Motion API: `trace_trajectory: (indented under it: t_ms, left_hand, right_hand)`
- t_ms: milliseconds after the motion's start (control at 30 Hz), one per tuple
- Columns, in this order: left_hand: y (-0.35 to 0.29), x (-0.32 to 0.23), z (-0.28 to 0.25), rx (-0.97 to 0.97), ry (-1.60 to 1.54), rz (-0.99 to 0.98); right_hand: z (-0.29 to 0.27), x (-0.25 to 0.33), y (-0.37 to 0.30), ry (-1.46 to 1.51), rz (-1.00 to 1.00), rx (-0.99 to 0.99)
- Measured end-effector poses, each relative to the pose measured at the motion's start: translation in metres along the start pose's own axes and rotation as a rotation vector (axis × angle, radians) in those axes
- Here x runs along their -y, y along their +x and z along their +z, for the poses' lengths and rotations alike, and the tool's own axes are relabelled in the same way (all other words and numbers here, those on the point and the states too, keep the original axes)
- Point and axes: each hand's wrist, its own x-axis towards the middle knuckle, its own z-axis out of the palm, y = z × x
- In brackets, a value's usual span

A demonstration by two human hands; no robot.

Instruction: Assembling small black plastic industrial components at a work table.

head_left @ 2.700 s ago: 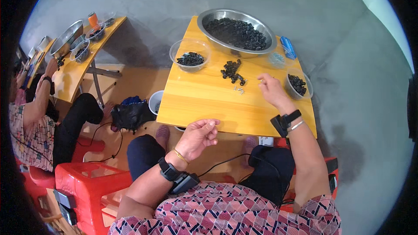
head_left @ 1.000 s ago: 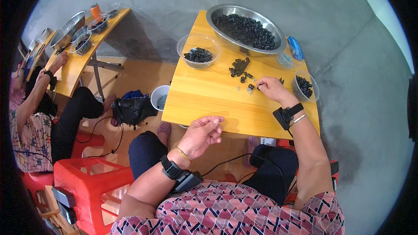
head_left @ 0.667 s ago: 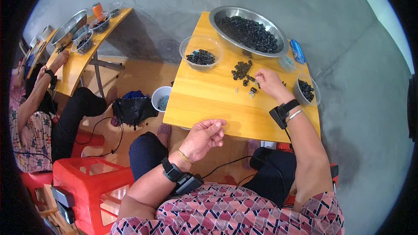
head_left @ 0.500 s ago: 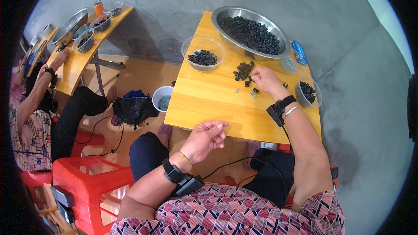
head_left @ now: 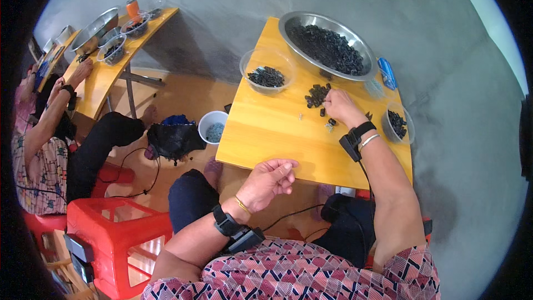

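Observation:
My right hand (head_left: 344,108) is over the table with its fingers drawn together at the edge of a small pile of black cylindrical pieces (head_left: 316,95). Whatever those fingertips pinch is hidden. A few loose black pieces and some tiny silvery bits (head_left: 329,128) lie just beside it. My left hand (head_left: 267,185) hovers at the table's near edge, thumb pressed against the curled fingers; anything between them is too small to make out. Both wrists wear black straps with small devices.
The yellow table (head_left: 261,144) bears a steel basin (head_left: 369,72) of black pieces, a clear left bowl (head_left: 290,78), a clear right bowl (head_left: 410,133) and a blue packet (head_left: 387,73). A white bucket (head_left: 202,133) and red stool (head_left: 89,216) stand left. Another person works at a neighbouring table (head_left: 105,80).
The view has shifted slightly, so the table sits a bit lower and further right. My right hand has edged toward the pile of black pieces. My left hand keeps its pinched shape.

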Motion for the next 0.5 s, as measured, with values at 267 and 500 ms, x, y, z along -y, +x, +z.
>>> trace_trajectory:
  t_ms: [267,500]
  left_hand:
    - [0.001,0.001,-0.003,0.018,-0.01,-0.029]
    - [-0.001,-0.002,-0.002,0.027,0.007,-0.036]
  right_hand:
    - [0.008,-0.009,-0.004,0.283,0.042,-0.047]
    - [-0.023,0.028,-0.019,0.418,-0.066,-0.171]
